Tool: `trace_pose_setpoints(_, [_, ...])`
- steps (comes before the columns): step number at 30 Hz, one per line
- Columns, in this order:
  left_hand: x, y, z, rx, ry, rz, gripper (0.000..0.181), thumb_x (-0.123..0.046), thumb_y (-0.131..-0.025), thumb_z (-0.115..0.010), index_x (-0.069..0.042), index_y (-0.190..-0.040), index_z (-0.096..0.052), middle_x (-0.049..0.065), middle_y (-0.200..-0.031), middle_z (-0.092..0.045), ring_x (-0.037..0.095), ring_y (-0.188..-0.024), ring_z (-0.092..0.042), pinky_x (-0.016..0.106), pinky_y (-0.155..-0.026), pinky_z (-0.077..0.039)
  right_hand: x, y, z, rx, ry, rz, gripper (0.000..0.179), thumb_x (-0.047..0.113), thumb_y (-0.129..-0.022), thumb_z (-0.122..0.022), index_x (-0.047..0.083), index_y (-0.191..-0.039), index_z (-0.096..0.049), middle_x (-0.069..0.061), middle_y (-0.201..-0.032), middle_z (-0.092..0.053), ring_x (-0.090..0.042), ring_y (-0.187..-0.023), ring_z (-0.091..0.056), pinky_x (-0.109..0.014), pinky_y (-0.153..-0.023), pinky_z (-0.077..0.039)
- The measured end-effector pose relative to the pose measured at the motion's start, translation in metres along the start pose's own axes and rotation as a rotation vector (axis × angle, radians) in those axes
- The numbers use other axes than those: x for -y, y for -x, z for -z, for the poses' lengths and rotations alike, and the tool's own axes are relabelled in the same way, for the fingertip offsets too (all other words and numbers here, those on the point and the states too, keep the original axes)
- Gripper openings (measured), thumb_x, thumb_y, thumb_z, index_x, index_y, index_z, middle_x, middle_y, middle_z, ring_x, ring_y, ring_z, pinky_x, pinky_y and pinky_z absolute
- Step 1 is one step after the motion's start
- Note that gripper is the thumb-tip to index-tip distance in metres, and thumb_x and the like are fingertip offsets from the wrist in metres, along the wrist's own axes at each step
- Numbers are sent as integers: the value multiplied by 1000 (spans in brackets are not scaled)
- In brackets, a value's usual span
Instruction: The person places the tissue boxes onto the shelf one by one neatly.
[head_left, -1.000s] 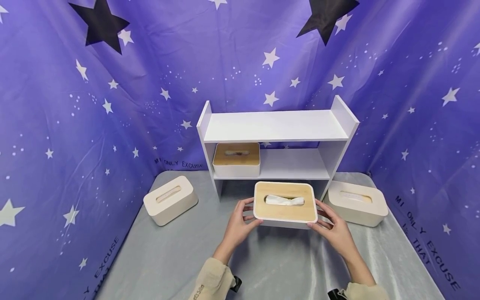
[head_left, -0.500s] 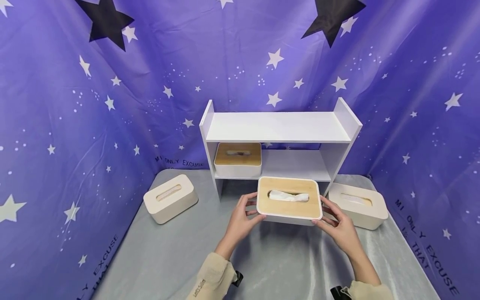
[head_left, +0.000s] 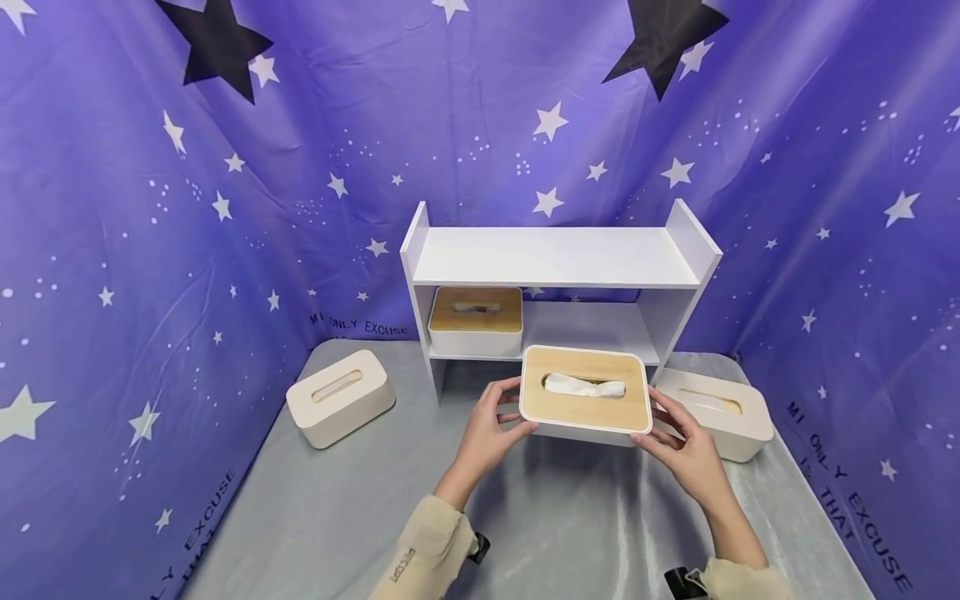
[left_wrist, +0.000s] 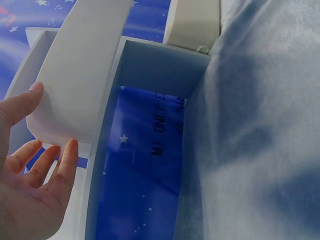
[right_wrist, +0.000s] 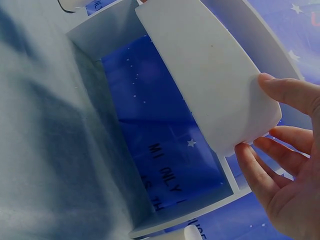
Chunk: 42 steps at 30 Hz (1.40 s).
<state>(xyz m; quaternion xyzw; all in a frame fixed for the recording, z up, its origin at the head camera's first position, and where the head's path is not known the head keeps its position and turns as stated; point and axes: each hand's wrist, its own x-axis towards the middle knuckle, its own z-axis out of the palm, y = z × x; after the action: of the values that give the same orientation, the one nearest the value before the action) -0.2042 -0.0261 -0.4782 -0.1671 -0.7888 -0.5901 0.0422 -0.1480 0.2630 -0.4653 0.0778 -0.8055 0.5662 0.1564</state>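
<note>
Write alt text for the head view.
A left hand and right hand hold a wood-topped tissue box before a white shelf, its lower board bearing a similar box. One cream box stands left, a second right.

Your head camera looks forward and down from above; your nearer wrist views share the held box (left_wrist: 80, 75), upper frame.

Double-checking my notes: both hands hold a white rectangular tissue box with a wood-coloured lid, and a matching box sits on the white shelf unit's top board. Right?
No: the matching box sits on the lower board, not the top board; the head view shows it. Both hands do hold the other box.
</note>
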Motion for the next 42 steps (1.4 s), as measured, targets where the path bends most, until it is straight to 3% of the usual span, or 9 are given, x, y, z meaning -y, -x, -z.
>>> trace_pose_setpoints(7, [-3,-6,-1,-2,-13,-11,68,-14,-80,-84,-14,-139,-52,7,-132,-57,24,-118,-62,21,-89,-60,2,-3,2,-4,15,-1,73,-5,-82,-76,-1,-147,-44,20,-138,-46,14,-112,-52,-4,-86,-53])
trace_pose_setpoints(22, [-7,-12,0,3,-13,-13,68,-13,-79,-84,-16,-140,-53,6,-130,-57,23,-117,-63,22,-89,-60,4,-8,6,-12,6,9,72,-7,-82,-75,-3,-147,-44,24,-133,-48,14,-111,-53,-3,-86,-52])
trace_pose_setpoints(33, [-11,-19,-1,15,-21,-19,68,-12,-80,-84,-12,-139,-52,8,-130,-57,23,-117,-63,20,-89,-60,3,-12,10,-3,-35,8,71,-7,-84,-73,-4,-148,-42,23,-134,-49,13,-111,-55,-5,-86,-53])
trace_pose_setpoints(42, [-14,-22,-2,2,-27,-43,67,-11,-79,-85,-8,-137,-53,11,-131,-57,25,-115,-64,21,-87,-60,5,-14,11,-21,-10,-1,71,-7,-83,-75,-2,-147,-44,11,-140,-50,13,-110,-54,-6,-84,-54])
